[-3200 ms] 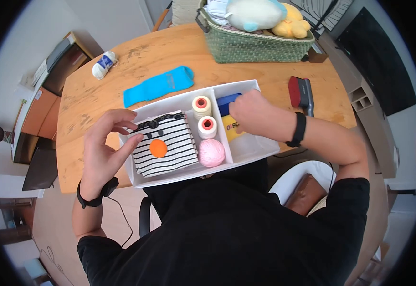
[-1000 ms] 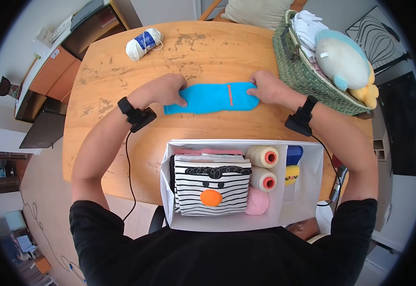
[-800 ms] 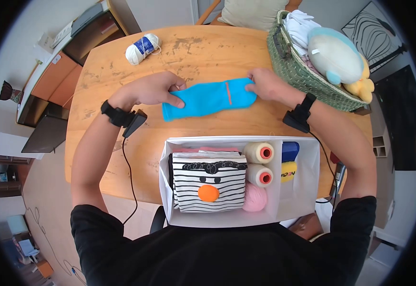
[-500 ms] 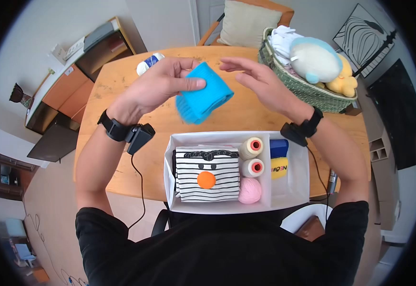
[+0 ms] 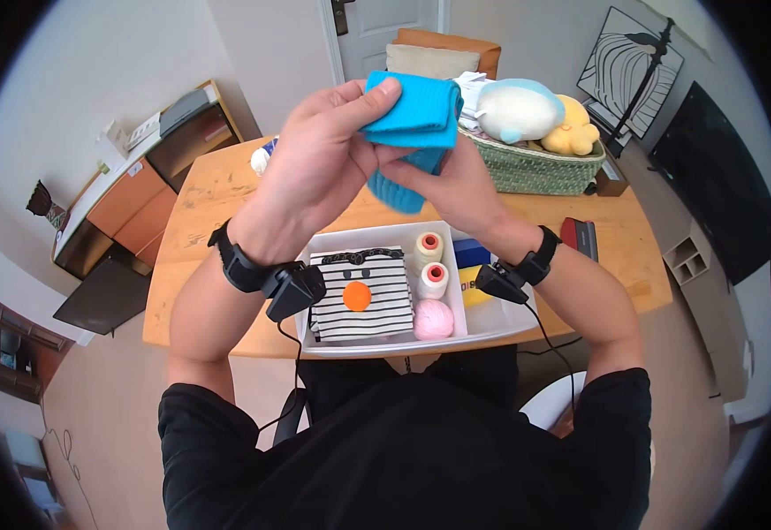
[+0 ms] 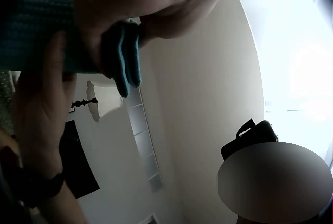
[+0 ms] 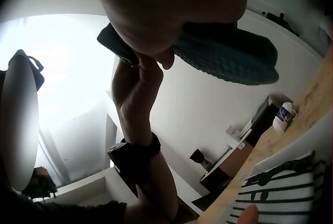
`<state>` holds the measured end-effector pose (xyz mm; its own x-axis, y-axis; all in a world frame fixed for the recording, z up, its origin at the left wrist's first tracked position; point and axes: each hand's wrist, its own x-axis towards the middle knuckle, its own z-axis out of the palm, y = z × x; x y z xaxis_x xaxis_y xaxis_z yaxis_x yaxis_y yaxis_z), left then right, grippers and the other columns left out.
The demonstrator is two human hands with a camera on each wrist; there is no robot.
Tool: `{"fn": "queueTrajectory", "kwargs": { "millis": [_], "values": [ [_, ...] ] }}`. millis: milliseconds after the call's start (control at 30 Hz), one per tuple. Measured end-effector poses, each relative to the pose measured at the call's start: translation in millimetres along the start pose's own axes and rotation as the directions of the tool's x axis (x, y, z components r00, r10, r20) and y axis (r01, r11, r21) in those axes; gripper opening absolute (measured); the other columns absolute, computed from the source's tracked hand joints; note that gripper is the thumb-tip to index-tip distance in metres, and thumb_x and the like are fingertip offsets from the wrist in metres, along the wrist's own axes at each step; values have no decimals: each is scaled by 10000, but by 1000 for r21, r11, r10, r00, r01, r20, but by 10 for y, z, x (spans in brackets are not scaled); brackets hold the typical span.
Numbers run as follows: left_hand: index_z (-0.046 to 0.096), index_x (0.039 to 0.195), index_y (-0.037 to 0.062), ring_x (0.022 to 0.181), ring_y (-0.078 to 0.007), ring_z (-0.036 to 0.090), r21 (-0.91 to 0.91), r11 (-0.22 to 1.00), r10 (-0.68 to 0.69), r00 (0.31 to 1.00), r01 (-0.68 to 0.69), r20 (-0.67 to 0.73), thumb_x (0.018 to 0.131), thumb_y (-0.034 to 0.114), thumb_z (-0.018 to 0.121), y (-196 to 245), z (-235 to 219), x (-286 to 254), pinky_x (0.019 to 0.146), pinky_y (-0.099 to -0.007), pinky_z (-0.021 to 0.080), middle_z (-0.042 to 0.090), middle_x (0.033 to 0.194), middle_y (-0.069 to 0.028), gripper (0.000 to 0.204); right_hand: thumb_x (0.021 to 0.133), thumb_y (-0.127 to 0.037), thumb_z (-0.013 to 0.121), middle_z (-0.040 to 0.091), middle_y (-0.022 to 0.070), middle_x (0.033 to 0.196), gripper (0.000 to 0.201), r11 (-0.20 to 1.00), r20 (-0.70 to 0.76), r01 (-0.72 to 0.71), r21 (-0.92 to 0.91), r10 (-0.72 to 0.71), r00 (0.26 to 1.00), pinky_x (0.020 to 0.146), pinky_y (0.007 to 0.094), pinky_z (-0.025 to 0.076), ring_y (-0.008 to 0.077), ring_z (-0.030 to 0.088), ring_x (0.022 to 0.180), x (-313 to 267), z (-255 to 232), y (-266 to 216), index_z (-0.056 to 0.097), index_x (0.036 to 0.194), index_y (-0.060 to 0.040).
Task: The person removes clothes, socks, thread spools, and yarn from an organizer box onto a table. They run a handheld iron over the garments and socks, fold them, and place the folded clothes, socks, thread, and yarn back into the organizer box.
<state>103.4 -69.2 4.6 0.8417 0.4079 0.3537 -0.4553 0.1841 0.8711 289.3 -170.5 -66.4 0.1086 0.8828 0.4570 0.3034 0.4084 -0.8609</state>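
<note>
A bright blue ribbed sock (image 5: 413,108), folded over on itself, is held up above the table between both hands. The left hand (image 5: 328,150) pinches its upper fold, thumb on top. Below and to the right, the right hand (image 5: 456,181) grips the lower part, its thumb pointing toward the left hand. In the left wrist view the folded sock (image 6: 47,37) shows two layered edges beside the fingers. The right wrist view shows the sock (image 7: 229,55) hanging out past the near hand. Some fingertips are hidden behind the cloth.
A white divided box (image 5: 500,334) at the table's near edge holds striped cloth (image 5: 363,320), two thread spools, pink yarn (image 5: 434,320) and blue and yellow items. Behind the right hand stands a green basket (image 5: 535,172) with plush toys. A red-and-grey tool (image 5: 580,237) lies right; white yarn (image 5: 262,159) lies back left.
The blue sock went from lying flat on the table to being folded and lifted. The right hand, apart from it half a second ago, now grips it. The head view has tilted upward.
</note>
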Motion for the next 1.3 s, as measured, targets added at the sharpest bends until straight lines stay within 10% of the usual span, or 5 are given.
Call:
{"fn": "queueTrajectory", "kwargs": {
  "millis": [333,500,1000,1300],
  "values": [
    [654,1386,-107,1208,-241,793,-60,998,13,1000,-13,-2,1172,251,729,21,263,-98,1119,-417,650,794,1279,-183,423,1106,-217,806,830,91,1265,357,974,-149,65,217,-33,988,1014,367,638,194,800,1162,-287,104,-7,748,1398,-20],
    [832,1246,1,1173,-181,765,434,900,9,995,35,-100,1008,229,939,73,162,-228,1084,-370,571,824,1214,-90,347,1148,-182,764,746,77,1441,473,964,21,-128,233,127,992,1130,388,611,180,725,1327,-405,-83,38,618,1575,-42],
    [848,1254,-23,996,-127,773,240,952,255,923,-188,-288,987,97,945,-677,202,-354,930,-289,618,860,1163,-94,309,1142,-224,772,803,89,1312,364,827,4,-243,507,280,960,1008,363,651,183,787,1183,-669,138,-80,732,1424,3],
    [876,1160,2,947,-91,749,282,959,64,977,-5,-201,1005,165,942,-629,171,-423,872,-267,607,839,1072,-52,235,1133,-165,770,821,93,1257,311,905,-88,-219,365,268,960,954,347,654,168,792,1131,-704,80,-39,763,1389,10]
  ]
}}
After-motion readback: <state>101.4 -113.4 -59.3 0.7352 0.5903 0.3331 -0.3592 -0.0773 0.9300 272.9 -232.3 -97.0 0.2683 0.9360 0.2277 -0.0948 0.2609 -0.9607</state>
